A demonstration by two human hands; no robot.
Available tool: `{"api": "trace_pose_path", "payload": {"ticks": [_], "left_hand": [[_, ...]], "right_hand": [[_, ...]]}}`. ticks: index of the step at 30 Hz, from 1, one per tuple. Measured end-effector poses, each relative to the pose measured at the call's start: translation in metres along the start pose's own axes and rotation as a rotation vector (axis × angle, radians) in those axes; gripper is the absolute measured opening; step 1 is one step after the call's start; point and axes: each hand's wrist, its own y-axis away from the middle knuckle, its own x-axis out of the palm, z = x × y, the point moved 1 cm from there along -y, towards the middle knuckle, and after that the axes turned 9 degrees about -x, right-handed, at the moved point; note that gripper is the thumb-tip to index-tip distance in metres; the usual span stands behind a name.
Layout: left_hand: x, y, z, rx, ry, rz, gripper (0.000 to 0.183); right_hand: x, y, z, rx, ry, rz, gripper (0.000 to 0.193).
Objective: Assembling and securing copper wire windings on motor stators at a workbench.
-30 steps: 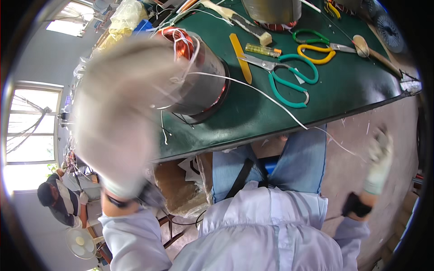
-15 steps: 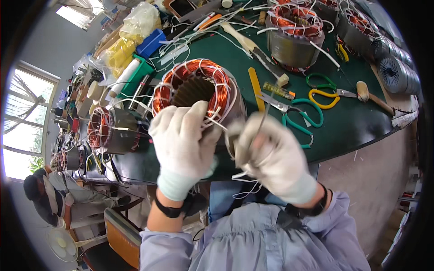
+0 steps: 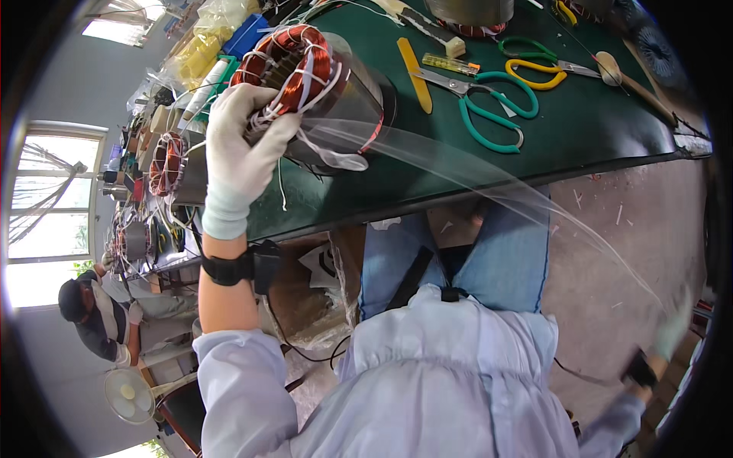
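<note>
My left hand [image 3: 243, 145], in a white glove, is closed on the near side of a motor stator's copper winding [image 3: 304, 80], thumb and fingers around the coil end. The stator's grey metal body [image 3: 347, 99] lies tilted on the bench. White lacing cord binds the winding, and a loose loop hangs beside my thumb. From there a long white cord [image 3: 473, 172], blurred by motion, runs out past the bench edge to my right hand [image 3: 675, 324]. That gloved hand is far out to the right, smeared, its fingers not distinct; the cord leads into it.
On the green bench [image 3: 565, 141] lie teal-handled scissors [image 3: 489, 114], yellow-and-green-handled scissors [image 3: 538, 72], a yellow flat stick [image 3: 414, 76] and a wooden mallet [image 3: 611, 69]. Another stator [image 3: 469, 11] stands at the back. A person [image 3: 99, 313] sits at the far left.
My right hand has swung from beside the stator far out to the right, drawing the cord long. My left hand has shifted left on the winding, and the stator now leans differently. The view has shifted.
</note>
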Motion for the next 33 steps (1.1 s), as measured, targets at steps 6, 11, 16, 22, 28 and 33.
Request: {"api": "trace_pose_path", "payload": {"ticks": [6,11,16,22,28,33], "left_hand": [[0.005,-0.010,-0.004,0.009,0.082,0.082,0.027],[-0.001,-0.011,-0.009,0.090,-0.035,0.172,0.066],[-0.024,-0.035,-0.014,0.056,-0.005,0.369,0.057],[-0.011,-0.041,-0.038,-0.140,-0.044,0.332,0.036],[-0.051,-0.091,-0.005,0.136,-0.400,0.324,0.032],[-0.085,-0.122,0.007,0.475,-0.780,0.327,0.033]], "right_hand": [[-0.206,-0.021,-0.090,-0.282,0.391,-0.062,0.048],[0.067,0.044,0.049,-0.334,0.324,0.405,0.051],[0.289,0.166,0.215,-0.024,-0.505,1.399,0.044],[0.332,0.180,0.237,0.533,-0.870,1.358,0.038],[0.366,0.182,0.223,-0.245,-0.465,1.114,0.032],[0.330,0.163,0.216,-0.128,-0.618,1.406,0.034]]}}
